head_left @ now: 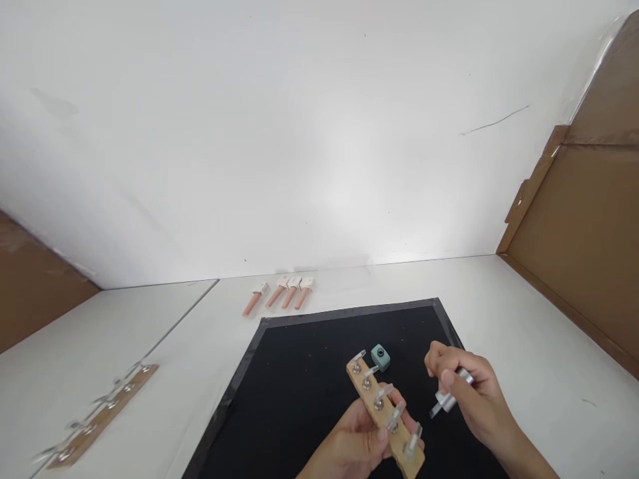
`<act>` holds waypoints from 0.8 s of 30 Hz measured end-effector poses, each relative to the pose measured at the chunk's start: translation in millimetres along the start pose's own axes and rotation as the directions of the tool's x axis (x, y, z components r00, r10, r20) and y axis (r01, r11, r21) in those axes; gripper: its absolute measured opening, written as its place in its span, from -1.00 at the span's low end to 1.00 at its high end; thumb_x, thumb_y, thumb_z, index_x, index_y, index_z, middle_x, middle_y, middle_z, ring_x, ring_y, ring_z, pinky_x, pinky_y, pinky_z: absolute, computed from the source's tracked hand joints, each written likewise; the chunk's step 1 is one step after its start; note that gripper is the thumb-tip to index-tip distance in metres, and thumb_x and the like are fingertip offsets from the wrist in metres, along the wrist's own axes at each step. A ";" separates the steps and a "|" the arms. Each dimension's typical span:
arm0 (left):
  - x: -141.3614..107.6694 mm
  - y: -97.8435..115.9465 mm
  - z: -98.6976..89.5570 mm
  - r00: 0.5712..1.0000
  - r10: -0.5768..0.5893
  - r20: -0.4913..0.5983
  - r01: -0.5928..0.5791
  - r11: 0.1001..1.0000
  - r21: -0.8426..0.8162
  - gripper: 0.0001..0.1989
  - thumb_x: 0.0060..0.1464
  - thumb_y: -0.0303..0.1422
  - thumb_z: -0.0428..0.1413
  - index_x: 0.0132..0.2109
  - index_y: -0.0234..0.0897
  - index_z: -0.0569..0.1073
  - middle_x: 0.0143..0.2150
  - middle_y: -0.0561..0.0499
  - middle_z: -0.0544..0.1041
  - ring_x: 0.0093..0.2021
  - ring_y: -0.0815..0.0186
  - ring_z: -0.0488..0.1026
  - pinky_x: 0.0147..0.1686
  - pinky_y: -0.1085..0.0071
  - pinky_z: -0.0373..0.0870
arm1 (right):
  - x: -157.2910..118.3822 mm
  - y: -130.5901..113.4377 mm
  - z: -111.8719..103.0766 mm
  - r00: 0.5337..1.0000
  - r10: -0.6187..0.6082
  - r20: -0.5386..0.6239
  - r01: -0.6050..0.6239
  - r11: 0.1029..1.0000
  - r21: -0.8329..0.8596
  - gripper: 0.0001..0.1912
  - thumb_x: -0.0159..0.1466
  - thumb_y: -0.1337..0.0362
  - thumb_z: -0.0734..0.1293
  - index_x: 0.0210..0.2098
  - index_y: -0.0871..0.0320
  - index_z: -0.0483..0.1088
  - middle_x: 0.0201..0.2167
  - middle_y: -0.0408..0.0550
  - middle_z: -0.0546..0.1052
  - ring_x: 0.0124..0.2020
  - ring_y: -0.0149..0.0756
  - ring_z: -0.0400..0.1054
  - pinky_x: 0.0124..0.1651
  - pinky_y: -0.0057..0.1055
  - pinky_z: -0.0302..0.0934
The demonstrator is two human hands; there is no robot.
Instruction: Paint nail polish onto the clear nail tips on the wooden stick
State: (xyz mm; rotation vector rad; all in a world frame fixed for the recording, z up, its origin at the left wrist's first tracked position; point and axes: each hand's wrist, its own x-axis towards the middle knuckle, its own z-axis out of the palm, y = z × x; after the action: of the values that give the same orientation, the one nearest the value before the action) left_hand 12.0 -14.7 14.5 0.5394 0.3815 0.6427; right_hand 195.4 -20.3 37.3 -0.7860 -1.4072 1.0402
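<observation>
My left hand [357, 439] is wrapped round a wooden strip [372, 399] that carries several clear nail tips [382, 394] on small metal mounts. It holds the strip tilted above the black mat [299, 386]. To the right, my right hand [466, 386] grips a silver nail polish cap with brush [452, 392], its dark brush end pointing down and left, apart from the nail tips. Just beyond the strip sits a small teal bottle [381, 359] on the mat, its dark round neck showing uncapped.
Several pink-handled pieces with whitish tops [289, 293] lie beyond the mat. On the left, another wooden strip with clear tips [104, 416] lies on the white table [164, 386]. Brown cardboard [584, 226] stands at the right, with more cardboard [34, 286] at the left.
</observation>
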 end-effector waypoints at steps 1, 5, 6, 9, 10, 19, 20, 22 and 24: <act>-0.4 0.1 -0.2 1.000 0.000 0.003 0.000 1.000 0.001 -0.76 -0.19 -0.38 0.28 -0.28 -0.31 0.53 -0.36 -0.02 0.60 -0.29 0.23 0.52 -0.21 0.32 0.30 | -0.1 -0.4 0.0 1.000 0.003 -0.009 -0.003 1.000 0.005 -0.65 0.28 0.11 0.23 -0.59 0.10 0.26 -0.61 -0.23 0.11 -0.49 -0.35 0.03 -0.44 -0.41 -0.03; -0.6 0.3 -0.9 1.000 0.002 0.011 -0.003 1.000 0.005 -0.76 -0.19 -0.38 0.28 -0.28 -0.30 0.53 -0.36 -0.01 0.60 -0.28 0.23 0.52 -0.21 0.32 0.30 | -0.2 -2.9 1.9 1.000 0.008 -0.014 -0.007 1.000 0.030 -0.63 0.28 0.09 0.22 -0.59 0.11 0.26 -0.60 -0.22 0.13 -0.49 -0.34 0.06 -0.46 -0.42 -0.01; -0.1 0.3 -0.9 1.000 0.005 0.013 -0.005 1.000 0.006 -0.76 -0.20 -0.37 0.29 -0.28 -0.30 0.54 -0.36 -0.01 0.60 -0.29 0.23 0.52 -0.21 0.32 0.30 | -0.2 -3.4 2.8 1.000 0.003 -0.006 -0.003 0.999 0.039 -0.63 0.28 0.08 0.23 -0.59 0.12 0.25 -0.61 -0.22 0.13 -0.49 -0.34 0.06 -0.46 -0.42 -0.01; 1.8 0.3 -0.4 1.000 0.004 0.010 -0.004 1.000 0.013 -0.75 -0.21 -0.36 0.29 -0.28 -0.29 0.54 -0.36 0.00 0.59 -0.30 0.26 0.51 -0.22 0.34 0.29 | 0.3 -5.3 5.8 0.999 -0.010 0.039 0.008 0.999 0.049 -0.62 0.26 0.06 0.24 -0.60 0.12 0.25 -0.62 -0.22 0.14 -0.51 -0.36 0.06 -0.48 -0.43 -0.01; 2.4 0.4 -0.1 1.000 0.002 0.006 -0.002 1.000 0.018 -0.74 -0.21 -0.37 0.30 -0.28 -0.29 0.54 -0.36 0.01 0.59 -0.31 0.28 0.51 -0.22 0.34 0.28 | 0.5 -6.0 6.7 0.998 -0.009 0.054 0.007 0.999 0.041 -0.61 0.26 0.05 0.24 -0.60 0.13 0.25 -0.62 -0.22 0.15 -0.52 -0.37 0.06 -0.48 -0.43 -0.01; 4.0 -0.4 -1.3 1.000 0.001 0.010 -0.001 1.000 0.017 -0.74 -0.21 -0.36 0.29 -0.27 -0.29 0.53 -0.36 0.01 0.57 -0.30 0.25 0.51 -0.21 0.31 0.29 | -0.5 -5.5 6.5 0.999 0.031 0.041 -0.027 0.995 -0.098 -0.58 0.26 0.03 0.23 -0.63 0.13 0.23 -0.63 -0.19 0.18 -0.51 -0.33 0.11 -0.47 -0.39 0.03; 3.8 -0.6 -1.8 1.000 0.000 0.014 -0.001 1.000 0.014 -0.74 -0.21 -0.36 0.29 -0.27 -0.28 0.53 -0.35 0.01 0.57 -0.29 0.24 0.51 -0.21 0.31 0.29 | -0.6 -4.4 5.7 0.999 0.031 0.033 -0.027 0.994 -0.106 -0.58 0.26 0.04 0.23 -0.63 0.13 0.24 -0.64 -0.19 0.19 -0.51 -0.32 0.12 -0.46 -0.39 0.03; 3.5 -0.7 -2.5 1.000 0.003 0.021 -0.003 1.000 0.010 -0.74 -0.21 -0.36 0.29 -0.27 -0.28 0.53 -0.35 0.01 0.57 -0.29 0.23 0.52 -0.21 0.31 0.29 | -0.7 -2.8 4.3 0.999 0.029 0.021 -0.026 0.993 -0.115 -0.59 0.26 0.06 0.23 -0.64 0.13 0.25 -0.64 -0.18 0.21 -0.50 -0.32 0.12 -0.45 -0.38 0.04; 3.0 -0.5 -2.6 1.000 0.005 0.028 -0.005 1.000 0.006 -0.74 -0.21 -0.37 0.29 -0.27 -0.29 0.53 -0.35 0.01 0.58 -0.29 0.24 0.52 -0.21 0.32 0.30 | -0.5 -2.1 3.1 0.999 0.031 0.012 -0.030 0.993 -0.116 -0.60 0.26 0.07 0.23 -0.64 0.13 0.26 -0.64 -0.18 0.21 -0.50 -0.32 0.12 -0.45 -0.39 0.04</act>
State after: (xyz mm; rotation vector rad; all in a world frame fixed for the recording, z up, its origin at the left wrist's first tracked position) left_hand 13.2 -12.2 11.6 0.5548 0.3564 0.6384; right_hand 192.6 -22.0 39.2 -0.8890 -1.4819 0.9956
